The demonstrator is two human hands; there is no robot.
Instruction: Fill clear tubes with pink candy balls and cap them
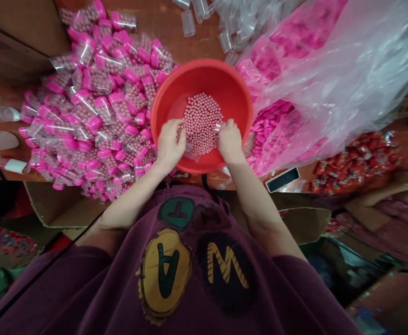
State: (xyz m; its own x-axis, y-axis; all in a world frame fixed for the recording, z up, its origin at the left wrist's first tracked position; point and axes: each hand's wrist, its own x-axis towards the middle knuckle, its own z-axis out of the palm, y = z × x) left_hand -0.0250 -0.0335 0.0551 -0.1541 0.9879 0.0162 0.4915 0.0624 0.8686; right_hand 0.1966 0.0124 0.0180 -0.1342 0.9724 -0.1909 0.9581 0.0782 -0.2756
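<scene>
A red plastic basin [197,74] sits on the wooden table in front of me, with a heap of small pink balls [202,118] inside. Both hands reach into it at the near side. My left hand [170,142] is curled at the left edge of the balls, fingers bent; a small clear tube shows just below it. My right hand [229,139] is closed at the right edge of the heap, with a small clear tube at its fingertips.
A big pile of filled clear tubes with pink caps [95,107] lies left of the basin. Empty clear tubes [221,23] lie behind it. A clear bag of pink caps [294,93] is on the right, a phone [282,179] near the table edge, red-wrapped items [357,160] far right.
</scene>
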